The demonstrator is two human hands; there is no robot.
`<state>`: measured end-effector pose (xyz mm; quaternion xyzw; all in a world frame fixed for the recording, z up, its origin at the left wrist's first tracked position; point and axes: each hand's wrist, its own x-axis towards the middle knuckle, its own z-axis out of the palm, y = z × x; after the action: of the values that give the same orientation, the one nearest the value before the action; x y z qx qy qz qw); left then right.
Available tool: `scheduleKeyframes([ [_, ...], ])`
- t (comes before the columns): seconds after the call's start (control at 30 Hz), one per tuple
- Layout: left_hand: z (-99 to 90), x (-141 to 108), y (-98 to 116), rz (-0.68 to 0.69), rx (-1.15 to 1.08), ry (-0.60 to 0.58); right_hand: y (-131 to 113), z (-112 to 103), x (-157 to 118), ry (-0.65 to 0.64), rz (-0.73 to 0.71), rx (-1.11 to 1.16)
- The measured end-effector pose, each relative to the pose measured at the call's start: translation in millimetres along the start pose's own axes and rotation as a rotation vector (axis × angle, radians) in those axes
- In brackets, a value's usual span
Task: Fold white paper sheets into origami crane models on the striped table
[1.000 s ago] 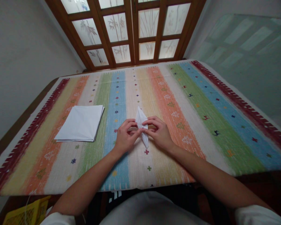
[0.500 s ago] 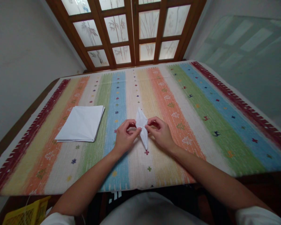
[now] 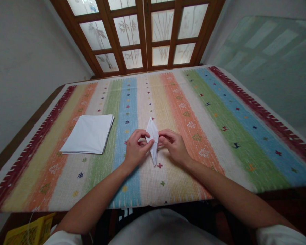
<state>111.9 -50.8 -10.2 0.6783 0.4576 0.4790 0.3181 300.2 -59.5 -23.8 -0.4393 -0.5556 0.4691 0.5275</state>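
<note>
A long, narrow folded white paper diamond [image 3: 153,141] stands between my hands on a striped woven cloth [image 3: 206,112], its lower tip pointing towards me. My left hand [image 3: 137,148] pinches its left side, and my right hand [image 3: 174,146] holds its right edge with the fingertips. The fingers partly hide the paper's middle. To the left, a squared stack of white paper sheets [image 3: 86,134] lies on the cloth, out of reach of neither hand's fingers but not touched by them.
Behind the cloth stand wooden-framed frosted glass doors [image 3: 145,34] with bamboo patterns. A large glass pane [image 3: 265,58] rests against the wall on the right. A yellow plastic crate [image 3: 30,231] sits on the floor at the bottom left.
The paper has narrowed into a slimmer diamond and shifted slightly left. My right hand has moved slightly to the right and lower.
</note>
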Motion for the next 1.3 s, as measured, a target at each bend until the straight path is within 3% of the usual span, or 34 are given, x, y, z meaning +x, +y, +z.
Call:
scheduleKeyframes([
  [0.23, -1.3, 1.1, 0.0, 0.013, -0.051, 0.002, 3.8, 0.8, 4.9, 0.001, 0.083, 0.028],
  [0.43, 0.9, -1.2, -4.9, 0.003, -0.070, 0.001, 2.9, 0.3, 8.0, 0.054, 0.132, 0.224],
  [0.63, 4.2, -2.4, -7.6, -0.086, -0.126, 0.039, 7.4, -1.6, 8.5, 0.003, 0.123, 0.117],
  [0.87, 4.2, -3.9, -9.1, 0.046, 0.004, 0.016, 0.4, 1.5, 1.7, 0.029, 0.012, -0.038],
  [0.97, 5.8, -4.4, -11.3, 0.033, -0.024, -0.005, -0.7, 2.3, 1.9, 0.015, 0.005, -0.017],
  [1.17, 7.1, -1.8, -12.2, -0.140, -0.292, -0.035, 6.0, -0.8, 8.5, -0.048, 0.277, 0.285],
  [1.3, 6.9, -1.1, -13.1, -0.209, -0.348, -0.084, 4.5, -0.2, 9.8, -0.011, 0.313, 0.316],
])
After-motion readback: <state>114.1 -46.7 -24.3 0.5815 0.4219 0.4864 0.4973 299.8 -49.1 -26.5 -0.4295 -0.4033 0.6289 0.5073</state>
